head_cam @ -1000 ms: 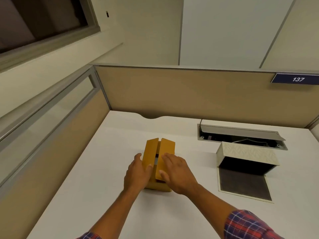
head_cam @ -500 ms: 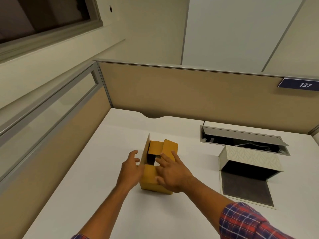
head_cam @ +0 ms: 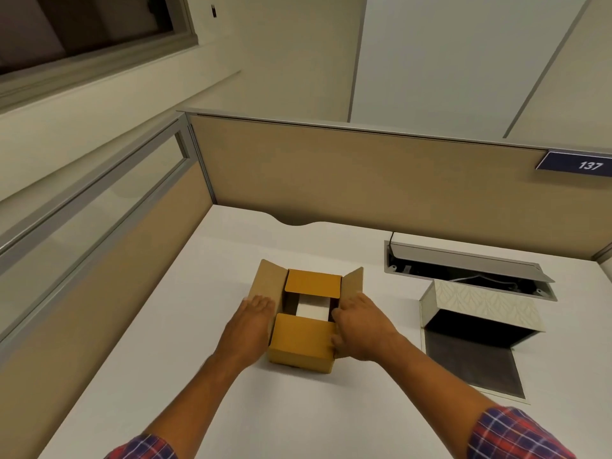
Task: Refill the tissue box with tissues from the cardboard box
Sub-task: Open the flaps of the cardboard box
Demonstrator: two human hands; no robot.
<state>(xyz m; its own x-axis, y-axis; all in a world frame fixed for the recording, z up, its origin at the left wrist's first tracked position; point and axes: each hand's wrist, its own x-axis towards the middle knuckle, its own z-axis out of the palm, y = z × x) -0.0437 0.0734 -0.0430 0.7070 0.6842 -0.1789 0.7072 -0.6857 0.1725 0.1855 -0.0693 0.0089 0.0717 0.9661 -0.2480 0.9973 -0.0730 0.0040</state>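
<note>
A small brown cardboard box (head_cam: 302, 346) stands on the white desk (head_cam: 165, 376), in the middle. Its two long side flaps are spread outward; the near and far short flaps still lie across the top. Between them a white stack of tissues (head_cam: 312, 309) shows inside. My left hand (head_cam: 253, 321) presses flat on the left flap. My right hand (head_cam: 362, 327) rests on the right flap, fingers curled at the opening's edge. The tissue box (head_cam: 480, 309), pale with a leaf pattern, lies on its side to the right, its dark empty interior facing me and its bottom flap folded out.
A cable port with a raised grey lid (head_cam: 463, 260) is set into the desk behind the tissue box. Tan partition walls (head_cam: 364, 180) close the desk at the back and left. A blue plate (head_cam: 578, 164) reads 137.
Both hands have pulled the box's two long flaps apart, from nearly closed to spread wide. The white tissues inside have come into sight.
</note>
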